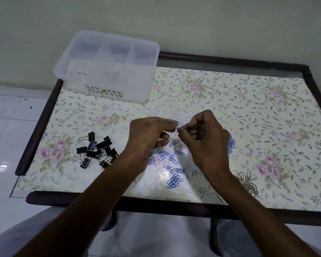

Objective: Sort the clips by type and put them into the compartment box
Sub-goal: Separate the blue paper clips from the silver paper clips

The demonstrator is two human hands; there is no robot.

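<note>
Over the middle of the table my left hand (pixel 152 134) pinches a blue paper clip (pixel 180 124), and my right hand (pixel 202 134) pinches a silver paper clip (pixel 178 129) that hangs against the blue one. Beneath the hands lies a scatter of blue paper clips (pixel 172 160) mixed with a few silver ones. Further blue clips (pixel 231 143) lie just right of my right hand. A heap of black binder clips (pixel 97 150) rests at the left. Silver paper clips (pixel 246 179) are piled at the front right. The clear plastic compartment box (pixel 107 65) stands open at the back left.
The low table (pixel 258 101) has a floral covering and a dark raised rim (pixel 36 127). A white tiled floor lies to the left, a pale wall behind. My lap in light clothing shows under the front edge.
</note>
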